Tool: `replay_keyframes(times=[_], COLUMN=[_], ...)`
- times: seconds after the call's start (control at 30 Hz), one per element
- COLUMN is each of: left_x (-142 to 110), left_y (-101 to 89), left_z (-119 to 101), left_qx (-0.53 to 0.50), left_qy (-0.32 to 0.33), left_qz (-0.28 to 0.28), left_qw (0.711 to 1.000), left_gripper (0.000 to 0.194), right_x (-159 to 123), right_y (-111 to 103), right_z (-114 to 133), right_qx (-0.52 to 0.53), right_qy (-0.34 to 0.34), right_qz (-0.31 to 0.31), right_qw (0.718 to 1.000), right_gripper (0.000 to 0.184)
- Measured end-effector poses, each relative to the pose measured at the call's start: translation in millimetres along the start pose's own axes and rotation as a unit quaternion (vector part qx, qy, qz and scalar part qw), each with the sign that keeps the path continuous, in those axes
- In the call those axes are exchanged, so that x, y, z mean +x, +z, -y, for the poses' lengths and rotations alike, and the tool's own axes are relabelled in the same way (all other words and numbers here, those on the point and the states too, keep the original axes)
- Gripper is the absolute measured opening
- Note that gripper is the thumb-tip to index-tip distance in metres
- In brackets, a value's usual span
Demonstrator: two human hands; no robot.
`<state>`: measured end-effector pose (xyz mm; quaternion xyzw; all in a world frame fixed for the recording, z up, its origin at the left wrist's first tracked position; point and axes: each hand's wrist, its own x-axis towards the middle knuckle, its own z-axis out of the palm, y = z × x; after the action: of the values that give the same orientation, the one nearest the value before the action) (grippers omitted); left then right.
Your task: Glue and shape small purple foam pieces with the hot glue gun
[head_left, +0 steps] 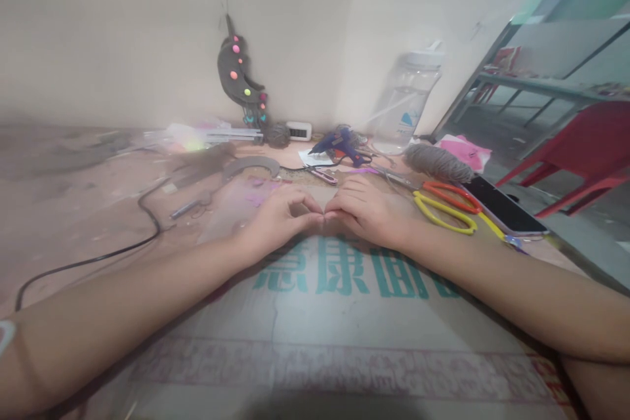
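My left hand (281, 213) and my right hand (367, 210) rest on a flat cardboard sheet (315, 315) printed with green characters. Their fingertips meet in a pinch at the middle, near the sheet's far edge. Both hands have curled, pressed-together fingers; whatever sits between the tips is too small to make out. Just beyond the left hand lies a pale translucent piece (241, 207).
Scissors with orange and yellow handles (445, 207) and a phone (502, 207) lie to the right. A blue glue gun (339, 144), grey yarn (436, 163), a clear water bottle (406, 105) and a black cable (147, 223) sit behind. A grey felt ornament (239, 79) hangs on the wall.
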<state>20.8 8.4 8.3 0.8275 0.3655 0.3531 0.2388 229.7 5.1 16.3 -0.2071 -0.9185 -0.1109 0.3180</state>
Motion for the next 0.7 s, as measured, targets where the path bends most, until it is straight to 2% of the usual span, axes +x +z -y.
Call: replay_keyframes(times=[0.27,0.47,0.7], left_x=[0.1,-0.5,0.0], left_y=[-0.4,-0.2,-0.5], left_z=[2.6,3.4,2.0], left_qx=[0.010,0.008,0.001], left_qy=[0.012,0.018,0.001], left_qz=[0.005,0.006,-0.001], left_qw=[1.000,1.000,1.000], left_gripper=[0.011,0.011,0.011], right_x=[0.4,-0.5,-3.6], right_y=[-1.4,1.1,2.7], right_z=[0.4,-0.8,-3.0], right_qx=[-0.016,-0.015,0.041], right_qy=[0.011,0.019,0.061], right_qz=[0.036,0.037,0.045], right_qw=[0.999,0.999,0.996], right_gripper=[0.023,0.032,0.043])
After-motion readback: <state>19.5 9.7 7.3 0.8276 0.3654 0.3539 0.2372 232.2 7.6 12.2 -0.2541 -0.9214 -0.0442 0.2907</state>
